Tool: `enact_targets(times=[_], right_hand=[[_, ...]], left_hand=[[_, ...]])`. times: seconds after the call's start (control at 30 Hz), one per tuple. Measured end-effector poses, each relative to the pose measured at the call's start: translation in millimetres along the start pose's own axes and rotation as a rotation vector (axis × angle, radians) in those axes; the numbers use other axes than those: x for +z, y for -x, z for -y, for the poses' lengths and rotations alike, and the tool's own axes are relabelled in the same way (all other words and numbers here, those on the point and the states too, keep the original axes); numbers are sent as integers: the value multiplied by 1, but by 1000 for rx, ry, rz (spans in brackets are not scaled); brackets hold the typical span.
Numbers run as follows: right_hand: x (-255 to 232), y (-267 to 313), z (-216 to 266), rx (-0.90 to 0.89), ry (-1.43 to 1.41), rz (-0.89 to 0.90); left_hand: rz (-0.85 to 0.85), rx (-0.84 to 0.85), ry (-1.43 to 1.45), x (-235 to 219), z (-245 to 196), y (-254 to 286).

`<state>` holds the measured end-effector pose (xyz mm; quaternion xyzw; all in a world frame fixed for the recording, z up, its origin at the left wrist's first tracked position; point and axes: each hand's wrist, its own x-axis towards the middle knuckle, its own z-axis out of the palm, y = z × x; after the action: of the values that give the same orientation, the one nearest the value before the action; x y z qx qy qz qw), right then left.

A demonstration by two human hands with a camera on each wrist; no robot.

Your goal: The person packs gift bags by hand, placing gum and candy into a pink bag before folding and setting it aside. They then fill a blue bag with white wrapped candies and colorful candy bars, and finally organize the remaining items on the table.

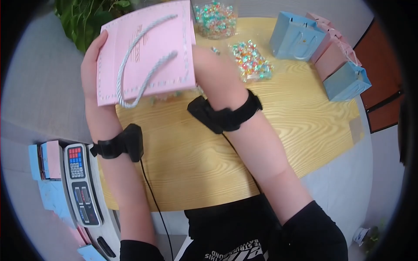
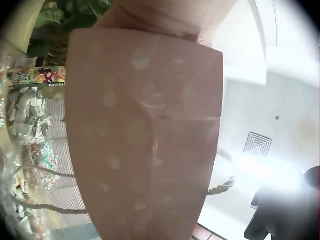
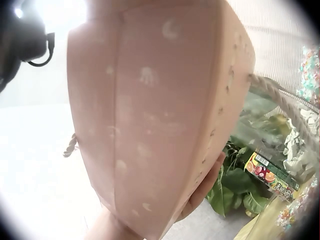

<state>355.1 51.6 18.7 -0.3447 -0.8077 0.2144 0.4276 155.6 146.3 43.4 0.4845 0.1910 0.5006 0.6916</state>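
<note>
Between both hands a pink paper bag (image 1: 152, 52) is lifted above the far left of the table, its printed face towards the head camera and a pale rope handle (image 1: 119, 78) hanging over it. The left hand (image 1: 90, 61) grips its left edge, thumb on the front. Behind the right edge the right hand (image 1: 209, 61) is largely hidden in the head view; in the right wrist view fingers (image 3: 205, 187) curl at the lower edge of the bag (image 3: 160, 100). The left wrist view shows part of a hand (image 2: 165, 17) against the bag's panel (image 2: 135, 125).
Wrapped candies lie in a heap (image 1: 250, 61) and fill a clear container (image 1: 215, 19) at the table's back. Blue bags (image 1: 291, 37) and pink bags (image 1: 333, 56) stand back right. A scale (image 1: 82, 187) and folded bags (image 1: 54, 195) are at left; leaves (image 1: 76, 26) are back left.
</note>
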Motion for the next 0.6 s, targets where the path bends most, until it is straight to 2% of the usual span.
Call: enact_targets(times=[0.07,0.37,0.4,0.43,0.5,0.57,0.6], right_hand=[[4,0,2,-22,35,11],[10,4,12,-146,82,15],[13,-26,4,-169,90,9],[15,-56,-3,-191,98,3],[17,-51,2,-228,116,-13],[14,-45,4,-258,134,-26],[11,-48,3,-270,133,-30]], left_hand=[[14,-98,40,1,0,3],[-19,-122,132,19,-8,22],[-13,-114,118,20,-11,24],[-63,-73,84,18,-13,27],[-104,-29,38,20,-15,31],[-306,79,-42,19,-18,36],[-307,78,-55,12,-22,37]])
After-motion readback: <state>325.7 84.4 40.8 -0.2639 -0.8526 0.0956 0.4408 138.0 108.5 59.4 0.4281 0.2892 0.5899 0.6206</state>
